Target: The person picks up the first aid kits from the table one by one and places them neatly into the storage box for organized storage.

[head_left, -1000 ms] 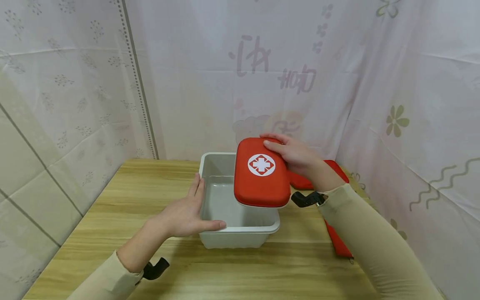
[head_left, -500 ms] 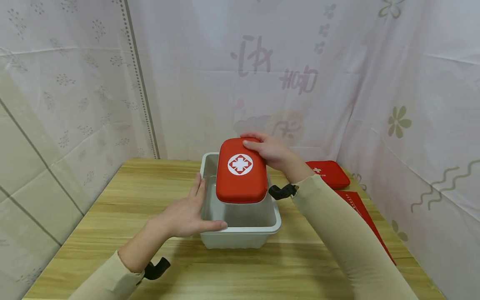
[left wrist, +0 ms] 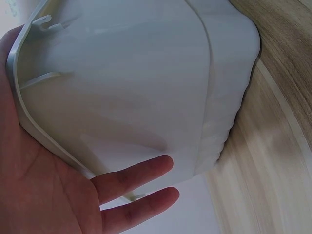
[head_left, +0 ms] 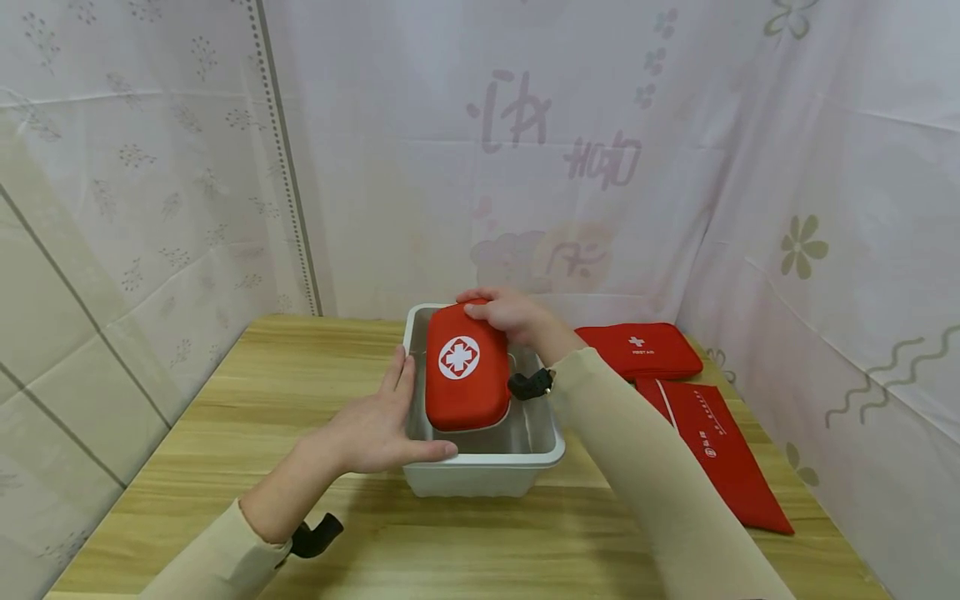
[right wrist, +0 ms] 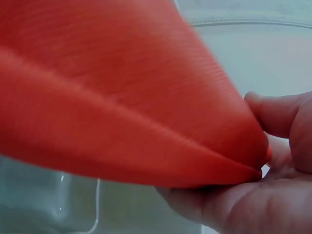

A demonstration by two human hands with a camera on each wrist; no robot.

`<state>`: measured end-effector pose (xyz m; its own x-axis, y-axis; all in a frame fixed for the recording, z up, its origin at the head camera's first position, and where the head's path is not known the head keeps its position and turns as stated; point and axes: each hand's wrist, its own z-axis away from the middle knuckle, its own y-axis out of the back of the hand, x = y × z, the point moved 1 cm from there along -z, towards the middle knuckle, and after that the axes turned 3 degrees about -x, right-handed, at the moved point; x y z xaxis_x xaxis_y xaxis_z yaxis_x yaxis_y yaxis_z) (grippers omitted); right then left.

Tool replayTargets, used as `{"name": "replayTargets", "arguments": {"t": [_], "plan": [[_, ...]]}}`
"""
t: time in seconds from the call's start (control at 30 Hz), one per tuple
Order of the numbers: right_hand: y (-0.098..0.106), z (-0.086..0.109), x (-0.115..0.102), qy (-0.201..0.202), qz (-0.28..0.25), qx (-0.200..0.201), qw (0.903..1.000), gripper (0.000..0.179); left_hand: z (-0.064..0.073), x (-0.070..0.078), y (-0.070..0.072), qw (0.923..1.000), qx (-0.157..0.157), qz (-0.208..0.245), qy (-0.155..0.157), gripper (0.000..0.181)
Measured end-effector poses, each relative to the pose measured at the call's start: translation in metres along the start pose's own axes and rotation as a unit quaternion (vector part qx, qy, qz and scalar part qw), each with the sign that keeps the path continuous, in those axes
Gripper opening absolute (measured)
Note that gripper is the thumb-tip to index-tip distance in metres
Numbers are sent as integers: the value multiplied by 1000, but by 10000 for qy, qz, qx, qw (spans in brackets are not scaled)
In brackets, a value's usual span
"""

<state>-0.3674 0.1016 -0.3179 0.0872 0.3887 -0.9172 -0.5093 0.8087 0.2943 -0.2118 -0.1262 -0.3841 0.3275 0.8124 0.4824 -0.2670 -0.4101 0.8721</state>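
Observation:
A red first-aid case [head_left: 467, 379] with a white cross emblem is tilted inside the opening of a pale grey plastic bin [head_left: 483, 479]. My right hand [head_left: 513, 317] grips the case by its upper right corner, thumb on the top face. In the right wrist view, the red case [right wrist: 126, 107] is pinched at its end between thumb and fingers. My left hand [head_left: 367, 429] rests on the bin's left front corner, its thumb lying along the front rim. The left wrist view shows two straight fingers [left wrist: 141, 175] extended beside the bin's outer wall [left wrist: 131, 87].
Right of the bin lie a red FIRST AID pouch [head_left: 641, 350] and a flat red pouch with white print [head_left: 716, 442]. Wooden tabletop [head_left: 247, 425] surrounds the bin. Patterned curtains [head_left: 420, 167] hang behind and on both sides.
My right hand has carried the first-aid case leftward over the bin, then lowered it into the opening. My left hand has stayed on the rim. The right arm uncovers more of the red pouches.

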Motion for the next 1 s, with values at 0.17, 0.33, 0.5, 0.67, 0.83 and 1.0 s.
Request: {"name": "replayTargets", "arguments": {"t": [0.17,0.33,0.5,0.67,0.83,1.0], "plan": [[-9,-9,5,-217,111,-37,9997,49,-1,1,0,10000,-53,-26,23,147],[-17,-15,11,-325,456,11,9984,46,-1,-1,0,10000,-37,-24,-35,146],[-20,-18,17,-432,627,54,9971,47,-1,0,0,10000,-57,-14,-35,146],[-21,-16,19,-758,486,179,9958,48,-2,3,0,10000,-61,-15,-10,146],[-22,-12,19,-1126,221,20,9934,53,-3,3,0,10000,-73,-7,38,146],[-22,-10,19,-1296,212,-148,9912,53,-3,3,-1,10000,-68,25,43,147]]}}
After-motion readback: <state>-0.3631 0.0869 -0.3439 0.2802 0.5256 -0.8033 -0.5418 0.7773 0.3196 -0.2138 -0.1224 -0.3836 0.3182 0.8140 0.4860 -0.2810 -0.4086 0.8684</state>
